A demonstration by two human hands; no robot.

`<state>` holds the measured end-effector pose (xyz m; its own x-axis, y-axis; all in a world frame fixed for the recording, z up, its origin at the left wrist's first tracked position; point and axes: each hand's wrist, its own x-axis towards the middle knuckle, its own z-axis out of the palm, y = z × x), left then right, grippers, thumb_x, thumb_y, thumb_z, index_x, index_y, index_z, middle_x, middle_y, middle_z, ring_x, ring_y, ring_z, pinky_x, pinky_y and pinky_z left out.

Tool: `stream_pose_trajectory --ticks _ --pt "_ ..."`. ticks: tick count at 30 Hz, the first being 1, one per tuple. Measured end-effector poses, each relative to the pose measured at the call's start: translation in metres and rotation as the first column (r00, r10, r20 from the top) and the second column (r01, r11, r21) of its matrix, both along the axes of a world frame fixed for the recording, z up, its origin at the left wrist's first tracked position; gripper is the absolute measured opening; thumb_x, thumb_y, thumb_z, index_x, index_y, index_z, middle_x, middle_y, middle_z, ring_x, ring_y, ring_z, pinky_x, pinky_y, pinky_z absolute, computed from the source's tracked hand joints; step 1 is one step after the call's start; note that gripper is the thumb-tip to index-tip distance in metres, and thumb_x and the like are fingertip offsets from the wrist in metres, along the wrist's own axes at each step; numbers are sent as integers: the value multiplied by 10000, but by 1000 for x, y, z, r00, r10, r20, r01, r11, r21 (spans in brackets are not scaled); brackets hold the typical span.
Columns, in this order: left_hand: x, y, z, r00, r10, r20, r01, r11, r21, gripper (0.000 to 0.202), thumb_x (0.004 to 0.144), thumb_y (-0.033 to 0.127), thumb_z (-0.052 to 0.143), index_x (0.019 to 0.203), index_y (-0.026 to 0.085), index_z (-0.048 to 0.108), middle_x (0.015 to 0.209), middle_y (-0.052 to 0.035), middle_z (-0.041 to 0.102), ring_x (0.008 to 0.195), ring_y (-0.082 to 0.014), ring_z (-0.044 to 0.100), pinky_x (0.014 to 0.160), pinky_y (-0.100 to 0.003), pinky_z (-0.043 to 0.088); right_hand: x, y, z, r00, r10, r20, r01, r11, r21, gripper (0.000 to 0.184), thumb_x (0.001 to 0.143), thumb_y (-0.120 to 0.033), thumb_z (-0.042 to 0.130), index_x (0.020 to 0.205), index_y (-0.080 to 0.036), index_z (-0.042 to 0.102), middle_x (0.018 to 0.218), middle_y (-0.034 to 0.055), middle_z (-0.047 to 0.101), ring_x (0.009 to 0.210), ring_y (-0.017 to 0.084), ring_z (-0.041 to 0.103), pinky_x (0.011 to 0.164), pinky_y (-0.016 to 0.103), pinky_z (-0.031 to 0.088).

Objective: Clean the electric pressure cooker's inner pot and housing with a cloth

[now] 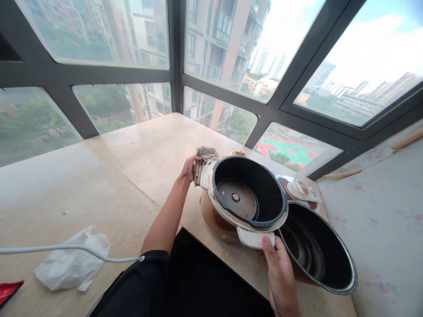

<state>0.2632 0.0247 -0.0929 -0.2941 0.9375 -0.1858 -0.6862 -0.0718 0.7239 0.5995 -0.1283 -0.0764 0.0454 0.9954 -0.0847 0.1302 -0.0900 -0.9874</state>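
Window-walled corner, wooden counter (pixel 132 167). Cooker body (pixel 246 200) tilted near counter's right edge; left hand (pixel 189 169) clutches cloth (pixel 203 160) against rim, right hand (pixel 280 275) grips front handle. Inner pot (pixel 319 251) and lid (pixel 299 189) just right; crumpled tissue (pixel 71 259) well apart, left.

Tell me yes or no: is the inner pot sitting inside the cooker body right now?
No: the inner pot lies tilted on the table beside the cooker body, whose cavity shows its bare heating plate.

Two hands working, left hand (pixel 189 169) and right hand (pixel 280 277), one cooker body (pixel 231 211), one inner pot (pixel 317 251), one lid (pixel 299 190), one cloth (pixel 204 159), one crumpled bag (pixel 71 264) lying nearby
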Motion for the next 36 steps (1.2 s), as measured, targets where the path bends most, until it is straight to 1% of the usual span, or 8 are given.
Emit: stream_pose_trajectory --ticks 3,5,12,17,20,26,31,36 --pt "-8 15 7 979 -202 -29 201 979 -36 450 774 562 688 872 122 675 803 -126 719 791 -272 709 724 -361 574 -1 0 -2 999 -27 33 27 1000 -1 500 847 -608 672 1084 -168 678 1031 71 704 997 260 621 943 350 456" --pt "-9 24 14 940 -327 -96 320 944 -85 601 756 693 686 927 118 698 862 -127 738 784 -253 711 733 -342 574 -1 0 -3 998 -37 47 37 999 -7 480 860 -599 661 1077 -171 680 1017 67 705 989 258 621 948 346 454" --pt "3 47 44 714 -419 -561 440 892 -106 561 650 533 861 1025 149 696 928 -80 737 741 -205 690 675 -299 537 3 3 -4 998 -13 54 13 1000 9 519 853 -593 668 1136 -159 691 1002 79 711 998 277 638 938 353 473" --pt "16 85 48 662 -567 -490 520 818 -245 550 685 610 810 952 139 716 929 -116 742 772 -238 701 737 -357 558 5 3 -2 999 31 30 -31 1000 -3 550 861 -580 667 1216 -160 675 1058 88 717 1023 280 641 940 349 482" --pt "27 108 51 588 -657 -472 554 752 -357 447 721 557 807 844 134 733 826 -112 738 750 -240 698 758 -357 562 5 3 -1 999 30 30 -30 999 -14 553 859 -587 669 1216 -165 670 1142 96 709 1102 288 622 979 345 469" --pt "42 117 67 421 -782 -460 649 614 -449 449 693 559 816 883 156 761 836 -93 747 754 -241 693 764 -359 577 1 0 -3 999 -38 15 39 997 -68 601 861 -598 659 1292 -182 615 1319 105 644 1264 301 546 1087 370 415" --pt "48 121 68 430 -615 -661 532 765 -365 317 643 418 826 824 165 763 812 -85 740 678 -240 678 643 -339 553 -3 -2 -3 994 -61 -95 54 996 -70 584 809 -564 717 1245 -179 669 1208 102 699 1210 332 597 1015 401 486" --pt "28 115 62 439 -555 -707 481 810 -337 355 587 397 824 823 140 755 792 -105 733 613 -238 660 548 -320 506 -7 7 3 957 -81 -277 45 990 -133 485 790 -518 751 1139 -188 687 1080 84 725 1060 299 664 897 380 547"
